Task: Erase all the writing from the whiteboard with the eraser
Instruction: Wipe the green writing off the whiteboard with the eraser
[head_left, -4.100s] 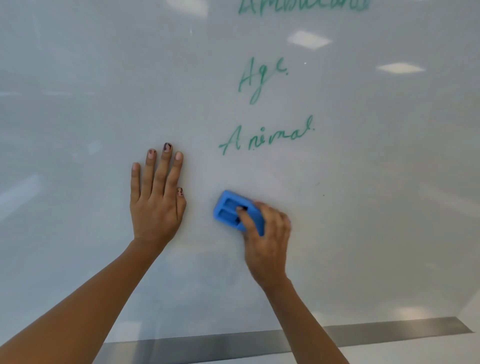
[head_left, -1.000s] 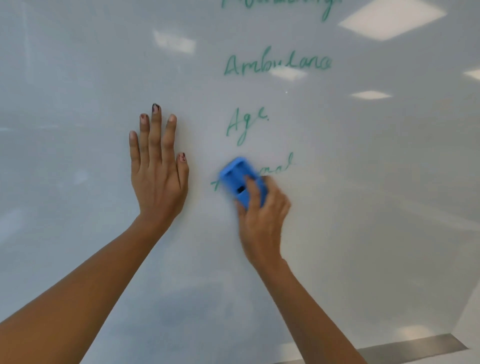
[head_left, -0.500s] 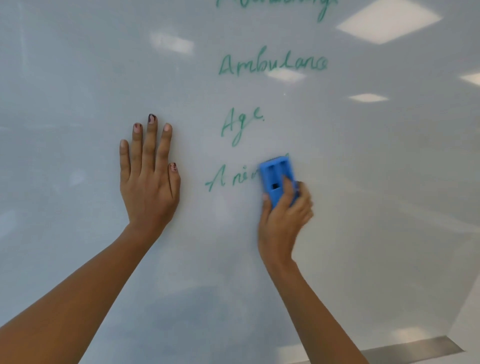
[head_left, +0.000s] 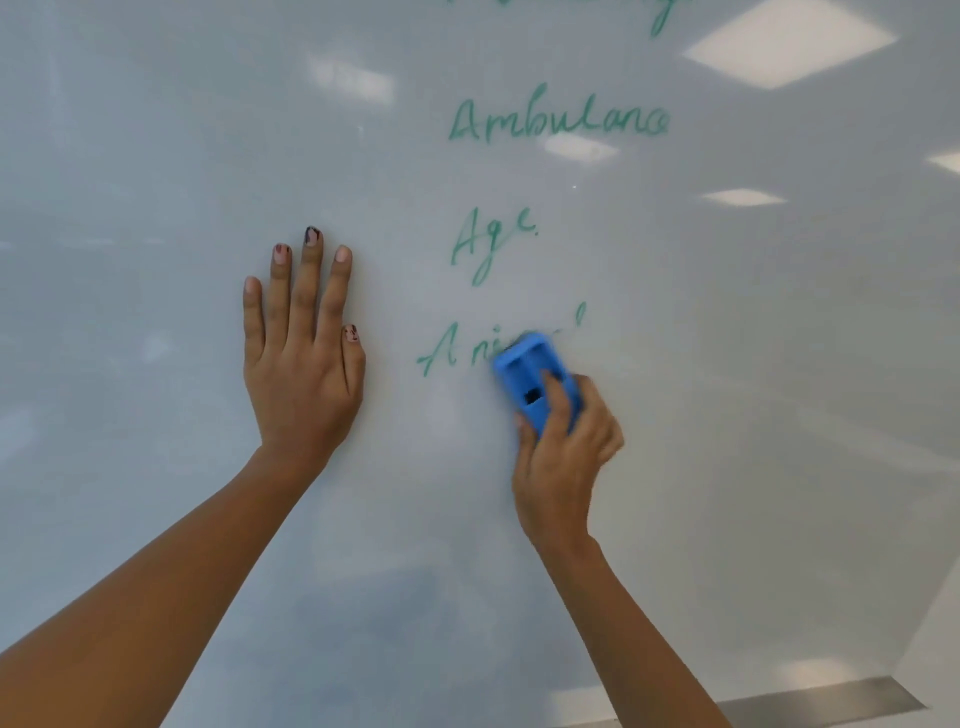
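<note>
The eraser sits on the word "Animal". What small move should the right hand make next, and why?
Probably slide the eraser left over the letters "Ani": the right hand grips it on the whiteboard, and those green letters lie unwiped just beside its left edge.

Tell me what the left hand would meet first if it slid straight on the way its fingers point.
Probably nothing: the left hand lies flat on the whiteboard, fingers pointing up, and only bare board shows above them to the picture's top. The green writing sits off to the right.
</note>
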